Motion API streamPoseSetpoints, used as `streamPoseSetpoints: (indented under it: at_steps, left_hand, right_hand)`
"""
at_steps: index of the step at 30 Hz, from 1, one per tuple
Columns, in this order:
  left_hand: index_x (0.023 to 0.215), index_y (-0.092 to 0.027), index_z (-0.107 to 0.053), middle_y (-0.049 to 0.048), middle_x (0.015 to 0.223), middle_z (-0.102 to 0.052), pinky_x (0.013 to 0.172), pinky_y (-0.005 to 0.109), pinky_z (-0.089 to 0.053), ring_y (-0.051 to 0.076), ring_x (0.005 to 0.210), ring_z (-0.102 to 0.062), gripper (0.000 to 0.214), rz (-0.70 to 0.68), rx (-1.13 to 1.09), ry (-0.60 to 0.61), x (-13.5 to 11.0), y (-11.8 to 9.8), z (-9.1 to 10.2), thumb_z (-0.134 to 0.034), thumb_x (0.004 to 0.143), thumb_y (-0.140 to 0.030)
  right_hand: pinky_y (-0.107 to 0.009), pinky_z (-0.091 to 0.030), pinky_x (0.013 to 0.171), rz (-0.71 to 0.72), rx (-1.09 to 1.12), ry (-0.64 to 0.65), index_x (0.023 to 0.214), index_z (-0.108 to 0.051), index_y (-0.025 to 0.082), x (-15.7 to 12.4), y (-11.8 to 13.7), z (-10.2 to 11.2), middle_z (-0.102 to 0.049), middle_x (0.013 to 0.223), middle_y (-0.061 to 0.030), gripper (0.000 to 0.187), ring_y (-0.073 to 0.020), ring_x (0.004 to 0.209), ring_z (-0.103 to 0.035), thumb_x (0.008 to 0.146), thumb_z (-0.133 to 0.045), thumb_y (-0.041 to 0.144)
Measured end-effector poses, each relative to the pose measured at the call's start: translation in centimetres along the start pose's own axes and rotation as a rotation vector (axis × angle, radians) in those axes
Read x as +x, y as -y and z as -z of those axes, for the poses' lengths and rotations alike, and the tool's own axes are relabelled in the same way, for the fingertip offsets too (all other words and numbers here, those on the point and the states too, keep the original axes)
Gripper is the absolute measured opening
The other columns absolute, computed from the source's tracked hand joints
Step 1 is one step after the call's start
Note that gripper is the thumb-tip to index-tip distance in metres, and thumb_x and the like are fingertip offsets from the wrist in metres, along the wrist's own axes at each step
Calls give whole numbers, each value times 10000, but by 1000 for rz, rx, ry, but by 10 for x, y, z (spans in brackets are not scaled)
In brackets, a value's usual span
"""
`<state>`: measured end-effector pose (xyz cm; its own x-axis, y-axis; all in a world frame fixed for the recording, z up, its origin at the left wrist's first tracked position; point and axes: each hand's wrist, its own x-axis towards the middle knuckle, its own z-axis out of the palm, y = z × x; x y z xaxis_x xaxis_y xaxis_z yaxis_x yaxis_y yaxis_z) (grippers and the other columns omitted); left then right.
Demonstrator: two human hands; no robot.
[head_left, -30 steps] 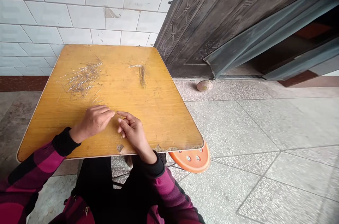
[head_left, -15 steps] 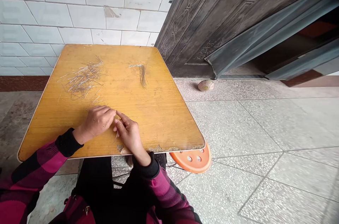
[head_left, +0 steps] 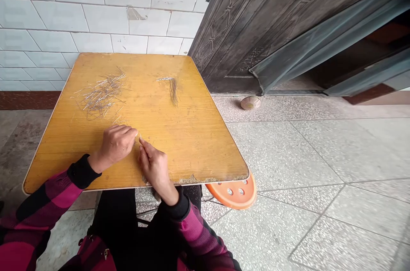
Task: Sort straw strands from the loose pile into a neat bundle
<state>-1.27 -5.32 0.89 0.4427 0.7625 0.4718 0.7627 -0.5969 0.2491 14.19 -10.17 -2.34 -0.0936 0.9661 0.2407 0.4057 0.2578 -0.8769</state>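
Note:
My left hand (head_left: 117, 145) rests on the yellow wooden tabletop (head_left: 192, 142), its fingers curled and their tips almost touching my right hand (head_left: 153, 166). The right thumb and forefinger pinch together and seem to hold a thin metal wire, mostly hidden by the fingers. Farther off lies a loose, crossed heap of thin metal wires (head_left: 101, 93). To its right, a small, neat bundle of similar wires (head_left: 173, 91) lies lengthwise. Neither hand touches the heap or the bundle.
The table's near edge is chipped. An orange round stool (head_left: 235, 192) shows beyond its near right corner. A dark metal door (head_left: 256, 27) stands to the right, a white tiled wall (head_left: 96, 6) behind, and a small worn ball (head_left: 250, 102) on the speckled floor.
My right hand has moved left and closer to my left hand. The wire visible below its fingers earlier is no longer clearly seen. The heap and bundle have not moved.

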Motion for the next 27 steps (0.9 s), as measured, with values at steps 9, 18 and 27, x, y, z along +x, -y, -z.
streamPoseSetpoints:
  at_steps: [9, 18, 27]
  left_hand:
    - [718, -213, -617, 55, 643, -584, 628, 316, -291, 195, 639, -495, 196, 33, -67, 3, 2, -3, 3, -488, 858, -167]
    - [721, -206, -601, 49, 646, -578, 629, 325, -280, 195, 642, -487, 197, -19, 44, 31, 3, -4, 5, -478, 840, -108]
    - [681, -193, -562, 23, 595, -565, 602, 324, -285, 178, 603, -500, 204, -111, 198, -74, 1, -3, 3, -479, 821, -69]
  right_hand:
    - [-271, -482, 609, -6, -25, -6, 1360, -513, 152, -1, 3, -2, -643, 614, -26, 461, -163, 546, -595, 936, -407, 300]
    - [-263, -482, 591, -47, 118, 52, 1381, -488, 156, -1, 1, -3, -638, 611, -10, 475, -152, 533, -595, 940, -430, 324]
    - [-235, -468, 527, -14, 201, 46, 1328, -549, 158, -4, -2, -7, -608, 595, 11, 429, -123, 492, -563, 929, -458, 286]
